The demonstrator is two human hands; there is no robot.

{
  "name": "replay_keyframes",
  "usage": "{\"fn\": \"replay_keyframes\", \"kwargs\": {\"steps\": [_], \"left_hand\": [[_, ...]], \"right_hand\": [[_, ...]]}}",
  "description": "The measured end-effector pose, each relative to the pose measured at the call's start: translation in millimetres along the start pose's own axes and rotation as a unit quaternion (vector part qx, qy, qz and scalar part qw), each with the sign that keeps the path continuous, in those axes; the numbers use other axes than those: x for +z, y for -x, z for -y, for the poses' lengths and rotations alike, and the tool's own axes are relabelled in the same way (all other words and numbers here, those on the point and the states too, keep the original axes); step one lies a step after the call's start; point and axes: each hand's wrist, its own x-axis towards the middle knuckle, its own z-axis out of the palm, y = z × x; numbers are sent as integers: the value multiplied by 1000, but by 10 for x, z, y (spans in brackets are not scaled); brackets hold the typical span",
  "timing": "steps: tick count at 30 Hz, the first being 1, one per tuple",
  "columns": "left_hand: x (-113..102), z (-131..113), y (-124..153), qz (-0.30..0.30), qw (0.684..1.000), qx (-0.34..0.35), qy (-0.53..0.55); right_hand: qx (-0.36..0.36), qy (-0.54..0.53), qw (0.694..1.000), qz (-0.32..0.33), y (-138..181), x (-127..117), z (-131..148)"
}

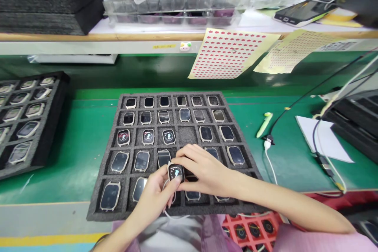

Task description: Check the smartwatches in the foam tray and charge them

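Between both hands is a smartwatch case (pixel 175 171) without a strap, its screen lit with a watch face. My left hand (pixel 158 191) grips it from the left, the thumb at the lower edge of the screen. From the right, my right hand (pixel 203 167) closes its fingers on the top and side of the same watch. A thin white cable (pixel 169 216) hangs below my left hand. Underneath lies a dark foam tray (pixel 97 189) with rows of similar watches; one slot (pixel 186 136) just beyond my right hand holds no watch. Several watches in the third row are lit.
Another foam tray of watches (pixel 44 141) stands at the left. To the right are a green pen (pixel 264 125), a white cable connector (pixel 268 143) and white paper (pixel 325 138). Sticker sheets (pixel 230 53) hang from the shelf edge (pixel 132 47). A red tray (pixel 248 220) sits below the bench edge.
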Motion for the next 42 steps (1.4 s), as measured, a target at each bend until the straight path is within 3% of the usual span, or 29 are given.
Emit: {"fn": "replay_keyframes", "kwargs": {"steps": [5,8,11,14,18,25,29,33,36,39,42], "left_hand": [[8,19,-1,1,1000,-3,-14],[8,66,30,-11,999,26,-36],[-8,123,64,12,998,40,-50],[-16,137,67,35,997,22,-72],[22,86,74,32,995,15,-90],[207,52,81,22,999,35,-27],[301,96,-68,55,998,7,30],[298,87,-116,77,994,15,72],[275,29,-72,91,993,6,76],[276,-10,-46,87,993,4,74],[295,5,-60,72,995,26,64]], "right_hand": [[0,-27,1000,-16,19,57,23],[-5,-58,998,-19,1,-42,-12],[18,-101,993,-66,-49,-210,-215],[78,-32,990,-113,-88,-306,-519],[104,99,989,-36,-34,-331,-695],[135,175,973,65,219,-580,-628],[171,157,972,41,292,-567,-689],[171,1,984,-43,327,-538,-444],[124,-80,989,7,333,-474,-119],[95,-53,993,48,313,-359,74],[76,-18,995,57,274,-257,89]]}}
